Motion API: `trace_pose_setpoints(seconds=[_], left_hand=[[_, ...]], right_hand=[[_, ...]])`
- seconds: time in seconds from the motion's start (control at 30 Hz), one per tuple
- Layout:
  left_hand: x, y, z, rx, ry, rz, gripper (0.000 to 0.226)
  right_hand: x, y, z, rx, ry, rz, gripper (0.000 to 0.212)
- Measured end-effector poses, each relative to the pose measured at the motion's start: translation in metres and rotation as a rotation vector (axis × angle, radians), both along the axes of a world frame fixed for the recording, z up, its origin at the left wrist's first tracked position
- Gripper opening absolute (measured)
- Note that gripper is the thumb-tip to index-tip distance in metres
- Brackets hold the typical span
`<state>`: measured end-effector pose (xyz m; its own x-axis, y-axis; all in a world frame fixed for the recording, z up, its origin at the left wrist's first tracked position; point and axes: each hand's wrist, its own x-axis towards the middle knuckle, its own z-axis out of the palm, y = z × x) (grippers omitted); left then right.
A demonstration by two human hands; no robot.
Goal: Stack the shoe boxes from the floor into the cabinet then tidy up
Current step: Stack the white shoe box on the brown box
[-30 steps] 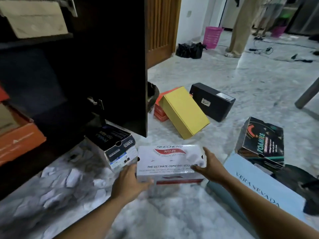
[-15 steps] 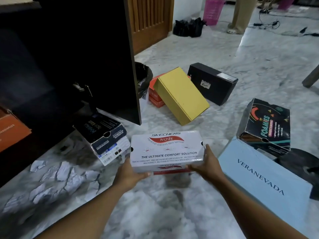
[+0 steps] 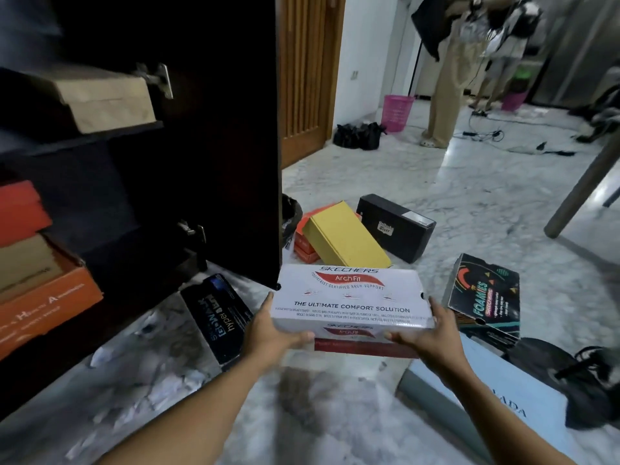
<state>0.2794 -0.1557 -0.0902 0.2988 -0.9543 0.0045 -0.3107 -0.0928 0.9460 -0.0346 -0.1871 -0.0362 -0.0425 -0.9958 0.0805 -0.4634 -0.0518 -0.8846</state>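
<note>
Open cabinet (image 3: 141, 182), left of frame: dark shelf gap bare above the orange box (image 3: 50, 297); door edge just beside the lift. Dark Skechers box (image 3: 218, 317), yellow box (image 3: 345, 234), Foamies box (image 3: 483, 297) on floor nearby. White Skechers box (image 3: 349, 300), centre frame, off the floor, clasped at its ends by left hand (image 3: 271, 333) and right hand (image 3: 429, 337).

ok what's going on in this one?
A person holds the white Skechers box clear of the floor, left hand and right hand gripping its ends, beside the open cabinet. Some boxes are shelved already; the yellow box, black box and Foamies box remain on the floor.
</note>
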Motion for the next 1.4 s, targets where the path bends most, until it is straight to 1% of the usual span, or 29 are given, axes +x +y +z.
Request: trace_pose_setpoints(seconds=[0.1,0.13,0.2,0.27,0.3,0.33,0.37,0.4,0.43,0.5,0.53,0.6,0.63,0.67,0.73,0.8,0.87,0.97,1.03,1.1,1.17,1.4], left_hand=[[0.011,0.017,0.055,-0.093,-0.039,0.012,0.100],[0.015,0.022,0.073,-0.133,-0.067,0.021,0.094],[0.024,0.035,0.109,-0.197,-0.082,0.068,0.085],[0.038,0.046,0.144,-0.241,-0.098,0.112,0.082],[0.046,0.052,0.161,-0.262,-0.114,0.121,0.078],[0.056,0.057,0.177,-0.277,-0.139,0.132,0.076],[0.066,0.063,0.193,-0.292,-0.155,0.147,0.077],[0.077,0.067,0.209,-0.311,-0.159,0.161,0.081],[0.088,0.072,0.226,-0.331,-0.155,0.167,0.087],[0.112,0.078,0.257,-0.361,-0.170,0.181,0.094],[0.123,0.082,0.273,-0.371,-0.175,0.186,0.097],[0.149,0.086,0.300,-0.395,-0.182,0.208,0.100],[0.161,0.087,0.312,-0.404,-0.172,0.224,0.101],[0.173,0.088,0.323,-0.410,-0.152,0.240,0.100],[0.194,0.086,0.340,-0.426,-0.113,0.280,0.093],[0.212,0.080,0.352,-0.449,-0.094,0.357,0.086],[0.234,0.068,0.356,-0.460,-0.089,0.454,0.090],[0.265,0.050,0.354,-0.470,-0.112,0.602,0.103],[0.276,0.041,0.354,-0.477,-0.042,0.607,0.101],[0.285,0.029,0.357,-0.478,0.021,0.580,0.088],[0.297,0.014,0.360,-0.472,0.033,0.583,0.080],[0.339,-0.035,0.373,-0.445,-0.017,0.521,0.091]], right_hand=[[0.015,0.010,0.038,-0.076,-0.073,0.052,0.103],[0.023,0.018,0.056,-0.100,-0.108,0.065,0.101],[0.037,0.029,0.092,-0.137,-0.175,0.105,0.086],[0.053,0.033,0.115,-0.216,-0.146,0.155,0.074],[0.061,0.035,0.125,-0.228,-0.137,0.164,0.074],[0.068,0.035,0.133,-0.246,-0.157,0.184,0.082],[0.077,0.037,0.144,-0.268,-0.185,0.208,0.094],[0.087,0.040,0.156,-0.298,-0.225,0.223,0.100],[0.098,0.046,0.170,-0.336,-0.256,0.242,0.095],[0.121,0.058,0.200,-0.422,-0.290,0.299,0.077],[0.133,0.062,0.214,-0.440,-0.325,0.340,0.073],[0.157,0.061,0.236,-0.404,-0.400,0.423,0.072],[0.168,0.059,0.244,-0.401,-0.417,0.442,0.074],[0.181,0.056,0.251,-0.421,-0.404,0.435,0.081],[0.208,0.053,0.266,-0.459,-0.392,0.428,0.097],[0.233,0.041,0.273,-0.500,-0.372,0.444,0.103],[0.261,0.032,0.278,-0.500,-0.350,0.427,0.105],[0.300,0.021,0.277,-0.485,-0.355,0.449,0.101],[0.324,0.014,0.277,-0.469,-0.343,0.460,0.094],[0.346,0.006,0.276,-0.452,-0.352,0.465,0.088],[0.367,-0.006,0.278,-0.438,-0.358,0.463,0.087],[0.436,-0.043,0.290,-0.441,-0.375,0.455,0.088]])
